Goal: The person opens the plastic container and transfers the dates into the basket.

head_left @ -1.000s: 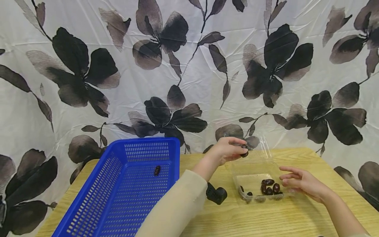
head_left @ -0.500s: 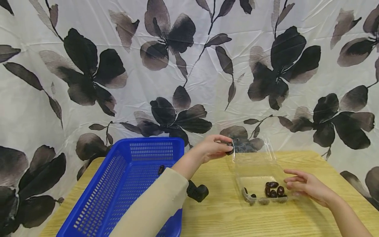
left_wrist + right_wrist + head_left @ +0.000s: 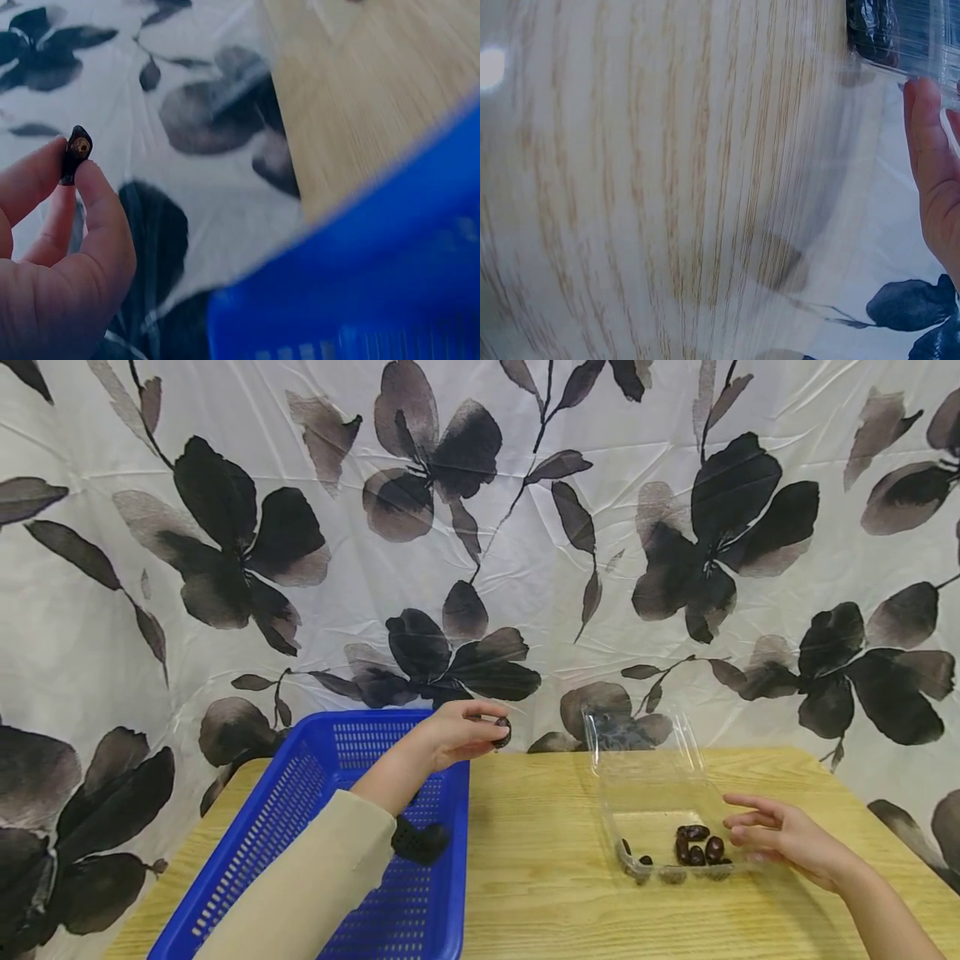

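Note:
My left hand (image 3: 450,737) pinches a dark wrinkled date (image 3: 503,732) between thumb and fingers, above the far right corner of the blue basket (image 3: 458,877). The left wrist view shows the end of this date (image 3: 76,154) with its pale stem scar. My right hand (image 3: 795,845), fingers loosely extended, is at the right side of a clear plastic clamshell box (image 3: 645,820). Its fingertips meet the box edge in the right wrist view. Several dates (image 3: 693,847) lie inside, mostly toward the box's near right. The left forearm hides much of the basket's inside.
The box's clear lid (image 3: 637,739) stands raised at the back. A wooden table (image 3: 540,860) bears both containers, and a floral cloth (image 3: 555,568) hangs behind it. A black device (image 3: 420,843) is worn at the left wrist.
My left hand has carried the date leftward, from over the box's lid to the basket's far right corner. The right hand stays at the box. The head view has shifted slightly.

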Demonstrator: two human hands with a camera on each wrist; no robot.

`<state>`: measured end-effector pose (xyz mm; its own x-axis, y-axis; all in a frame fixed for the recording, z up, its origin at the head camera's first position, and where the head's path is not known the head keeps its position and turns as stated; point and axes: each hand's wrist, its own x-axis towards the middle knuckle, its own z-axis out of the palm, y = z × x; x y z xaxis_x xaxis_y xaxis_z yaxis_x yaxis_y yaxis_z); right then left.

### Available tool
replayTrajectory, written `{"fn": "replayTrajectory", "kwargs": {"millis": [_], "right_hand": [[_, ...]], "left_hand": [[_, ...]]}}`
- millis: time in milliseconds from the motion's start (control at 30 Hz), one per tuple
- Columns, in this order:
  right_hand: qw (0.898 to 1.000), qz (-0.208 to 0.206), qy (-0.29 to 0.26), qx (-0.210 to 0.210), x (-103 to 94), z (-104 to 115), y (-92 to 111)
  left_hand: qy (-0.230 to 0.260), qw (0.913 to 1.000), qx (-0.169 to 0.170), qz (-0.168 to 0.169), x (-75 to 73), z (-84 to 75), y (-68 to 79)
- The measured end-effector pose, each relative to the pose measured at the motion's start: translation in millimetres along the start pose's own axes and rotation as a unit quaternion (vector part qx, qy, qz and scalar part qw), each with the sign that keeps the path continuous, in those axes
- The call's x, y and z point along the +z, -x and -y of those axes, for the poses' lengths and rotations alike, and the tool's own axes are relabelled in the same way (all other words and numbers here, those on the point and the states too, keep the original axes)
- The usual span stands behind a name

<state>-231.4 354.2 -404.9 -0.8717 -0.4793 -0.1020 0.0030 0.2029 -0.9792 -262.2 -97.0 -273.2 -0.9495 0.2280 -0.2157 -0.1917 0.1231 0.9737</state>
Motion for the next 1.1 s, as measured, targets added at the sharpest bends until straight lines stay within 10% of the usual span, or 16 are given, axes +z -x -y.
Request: {"fn": "replayTrajectory", "kwargs": {"millis": [1100], "right_hand": [[1.0,-0.011,0.008,0.004,-1.0,-1.8,0.8]], "left_hand": [[0.024,0.9901,-0.048,-0.13,-95.0,80.5,-11.9]]}}
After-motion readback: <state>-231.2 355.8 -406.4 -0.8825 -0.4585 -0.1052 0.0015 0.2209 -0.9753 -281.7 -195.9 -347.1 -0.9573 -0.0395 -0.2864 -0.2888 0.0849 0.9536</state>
